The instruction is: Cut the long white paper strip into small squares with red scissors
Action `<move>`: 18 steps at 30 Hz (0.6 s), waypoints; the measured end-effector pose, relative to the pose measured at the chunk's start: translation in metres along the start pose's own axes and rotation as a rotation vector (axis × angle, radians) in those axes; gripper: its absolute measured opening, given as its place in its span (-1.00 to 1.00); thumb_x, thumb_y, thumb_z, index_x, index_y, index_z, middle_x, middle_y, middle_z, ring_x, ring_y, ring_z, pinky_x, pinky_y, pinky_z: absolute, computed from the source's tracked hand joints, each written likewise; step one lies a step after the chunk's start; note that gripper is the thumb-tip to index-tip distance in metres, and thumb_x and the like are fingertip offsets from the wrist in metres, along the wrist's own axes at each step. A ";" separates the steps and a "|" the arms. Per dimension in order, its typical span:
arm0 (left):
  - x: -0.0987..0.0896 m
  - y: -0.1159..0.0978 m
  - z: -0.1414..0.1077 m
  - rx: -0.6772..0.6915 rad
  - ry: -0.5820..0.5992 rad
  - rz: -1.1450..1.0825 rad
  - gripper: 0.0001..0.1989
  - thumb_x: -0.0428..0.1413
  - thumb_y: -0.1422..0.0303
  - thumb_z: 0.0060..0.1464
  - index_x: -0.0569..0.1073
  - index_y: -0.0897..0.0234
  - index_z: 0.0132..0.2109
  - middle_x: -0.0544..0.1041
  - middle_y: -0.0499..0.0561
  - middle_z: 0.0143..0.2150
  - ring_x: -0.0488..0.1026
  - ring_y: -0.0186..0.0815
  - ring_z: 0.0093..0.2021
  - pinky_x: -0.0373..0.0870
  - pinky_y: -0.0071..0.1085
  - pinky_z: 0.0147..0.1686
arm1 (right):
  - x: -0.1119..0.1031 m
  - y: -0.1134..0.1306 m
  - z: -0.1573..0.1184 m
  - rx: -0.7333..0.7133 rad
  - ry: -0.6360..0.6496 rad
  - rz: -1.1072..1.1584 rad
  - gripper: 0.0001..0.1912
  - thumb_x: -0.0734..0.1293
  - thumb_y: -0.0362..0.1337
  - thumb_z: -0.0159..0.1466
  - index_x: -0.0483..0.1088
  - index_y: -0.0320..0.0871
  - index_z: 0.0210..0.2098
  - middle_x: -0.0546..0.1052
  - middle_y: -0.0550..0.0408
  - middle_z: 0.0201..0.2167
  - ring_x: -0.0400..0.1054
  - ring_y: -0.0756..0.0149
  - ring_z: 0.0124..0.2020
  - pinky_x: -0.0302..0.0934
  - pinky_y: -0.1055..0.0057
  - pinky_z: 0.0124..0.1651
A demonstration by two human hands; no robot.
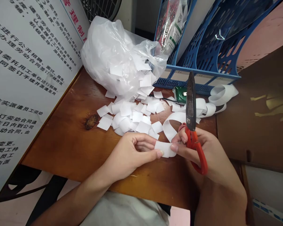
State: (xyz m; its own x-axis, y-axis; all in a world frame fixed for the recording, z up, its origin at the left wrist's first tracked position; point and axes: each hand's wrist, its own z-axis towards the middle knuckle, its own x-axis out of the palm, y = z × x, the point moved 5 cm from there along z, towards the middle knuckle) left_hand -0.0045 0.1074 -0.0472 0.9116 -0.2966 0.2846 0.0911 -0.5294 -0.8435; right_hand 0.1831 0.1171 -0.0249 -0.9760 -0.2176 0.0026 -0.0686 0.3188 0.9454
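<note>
My left hand [132, 150] pinches the near end of a white paper strip [173, 122] between thumb and forefinger. My right hand [202, 147] grips red-handled scissors [191, 125], blades shut and pointing away from me, and its fingertips also touch the strip's end [164, 149]. The strip curls away over the wooden table [68, 141] toward the back right. A heap of small white paper squares [132, 116] lies just beyond my left hand.
A clear plastic bag [117, 59] full of paper squares sits at the back of the table. Blue file racks [202, 47] stand at the back right, a green object [180, 94] in front of them. A printed notice board [26, 78] leans on the left.
</note>
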 end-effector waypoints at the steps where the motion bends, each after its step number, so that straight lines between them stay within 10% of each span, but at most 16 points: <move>1: 0.000 0.000 0.000 -0.004 -0.007 0.004 -0.81 0.40 0.52 -0.07 0.64 0.33 -0.24 0.67 -0.02 -0.32 0.56 -0.42 -0.32 0.42 -0.63 -0.29 | 0.000 0.000 0.000 0.000 0.006 -0.011 -0.62 0.58 -0.46 0.07 0.27 -0.15 -0.41 0.52 0.18 -0.39 0.35 0.45 -0.41 0.27 0.64 -0.36; 18: -0.003 0.004 -0.002 -0.035 -0.007 0.096 -0.78 0.40 0.36 -0.03 0.59 0.38 -0.26 0.64 0.08 -0.33 0.47 -0.39 -0.38 0.34 -0.54 -0.39 | 0.006 0.000 0.002 -0.030 0.028 -0.092 -0.65 0.58 -0.40 0.11 0.29 -0.13 -0.40 0.51 0.17 -0.36 0.32 0.41 -0.38 0.23 0.58 -0.33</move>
State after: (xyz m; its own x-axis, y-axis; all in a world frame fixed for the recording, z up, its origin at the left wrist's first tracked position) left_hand -0.0075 0.1044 -0.0503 0.9183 -0.3419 0.1998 -0.0111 -0.5265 -0.8501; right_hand 0.1772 0.1181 -0.0255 -0.9598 -0.2702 -0.0759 -0.1508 0.2683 0.9515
